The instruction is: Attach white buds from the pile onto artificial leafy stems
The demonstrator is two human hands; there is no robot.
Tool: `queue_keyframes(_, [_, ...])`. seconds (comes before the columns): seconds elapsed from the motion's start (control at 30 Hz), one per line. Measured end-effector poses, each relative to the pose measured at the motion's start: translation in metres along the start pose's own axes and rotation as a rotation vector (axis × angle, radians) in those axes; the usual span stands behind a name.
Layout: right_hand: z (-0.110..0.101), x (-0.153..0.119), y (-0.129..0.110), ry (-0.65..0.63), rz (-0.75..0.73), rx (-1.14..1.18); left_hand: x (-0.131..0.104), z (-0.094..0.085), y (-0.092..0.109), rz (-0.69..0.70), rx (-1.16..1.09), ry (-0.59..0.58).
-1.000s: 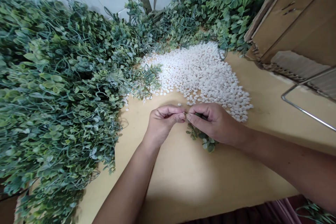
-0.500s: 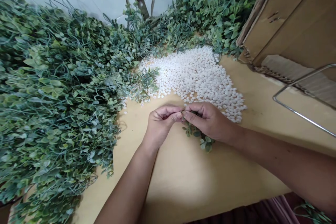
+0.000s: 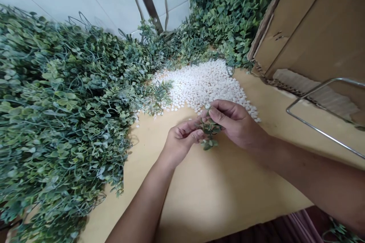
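Observation:
A short sprig of green artificial leaves (image 3: 210,144) hangs between my hands over the tabletop. My right hand (image 3: 236,123) pinches its upper end between thumb and forefinger. At those fingertips shows a small white piece (image 3: 207,106); whether it is fixed to the stem I cannot tell. My left hand (image 3: 182,140) has its fingertips on the sprig's left side, thumb and forefinger around the leaves. Just beyond the hands, many small white plastic pieces (image 3: 196,83) lie spread on the tan tabletop (image 3: 194,190).
A large heap of artificial greenery (image 3: 62,114) covers the left side, and more greenery (image 3: 228,11) stands at the back. On the right are a cardboard box (image 3: 316,26) and a bent metal rod (image 3: 322,127). A dark metal bar (image 3: 146,2) leans against the tiled wall.
My right hand has moved slightly up and to the right, turning the sprig so its leaves show between the hands. My fingertips, formerly together, are now farther apart. The view has shifted a little.

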State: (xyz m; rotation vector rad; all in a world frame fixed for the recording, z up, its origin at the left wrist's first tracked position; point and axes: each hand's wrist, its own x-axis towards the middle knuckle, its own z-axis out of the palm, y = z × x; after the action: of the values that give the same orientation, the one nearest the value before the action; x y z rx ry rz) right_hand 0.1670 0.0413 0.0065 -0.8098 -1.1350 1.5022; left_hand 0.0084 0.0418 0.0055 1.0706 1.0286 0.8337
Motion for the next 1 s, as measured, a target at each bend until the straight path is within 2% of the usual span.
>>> queue_keyframes(0.1, [-0.005, -0.003, -0.013, -0.072, -0.001, -0.001, 0.002, -0.003, -0.002, 0.018, -0.007, 0.123])
queue_keyframes(0.17, [-0.01, -0.004, -0.021, -0.147, 0.051, 0.019, 0.002, -0.008, -0.001, 0.028, 0.012, 0.172])
queue_keyframes(0.27, [-0.013, -0.003, -0.025, -0.214, 0.153, 0.03, 0.001, -0.011, 0.0, 0.074, 0.072, 0.174])
queue_keyframes(0.37, [-0.01, -0.001, -0.018, -0.201, 0.213, -0.139, 0.0, -0.011, 0.002, 0.137, 0.129, 0.165])
queue_keyframes(0.43, [-0.005, -0.001, -0.011, -0.161, 0.17, -0.345, -0.001, -0.01, 0.003, 0.159, 0.146, 0.171])
queue_keyframes(0.53, [0.003, -0.004, 0.001, -0.119, 0.025, -0.649, -0.002, -0.009, 0.003, 0.167, 0.143, 0.167])
queue_keyframes(0.63, [0.007, -0.007, 0.009, -0.116, -0.079, -0.837, -0.004, -0.009, 0.003, 0.16, 0.119, 0.169])
queue_keyframes(0.73, [0.009, -0.008, 0.013, -0.098, -0.117, -0.833, -0.006, -0.01, 0.005, 0.144, 0.093, 0.165])
queue_keyframes(0.9, [0.011, -0.009, 0.009, -0.148, 0.026, -0.665, -0.008, -0.012, 0.008, 0.134, 0.097, 0.143])
queue_keyframes(1.0, [0.012, -0.009, 0.009, -0.168, 0.038, -0.622, -0.009, -0.013, 0.009, 0.133, 0.113, 0.126])
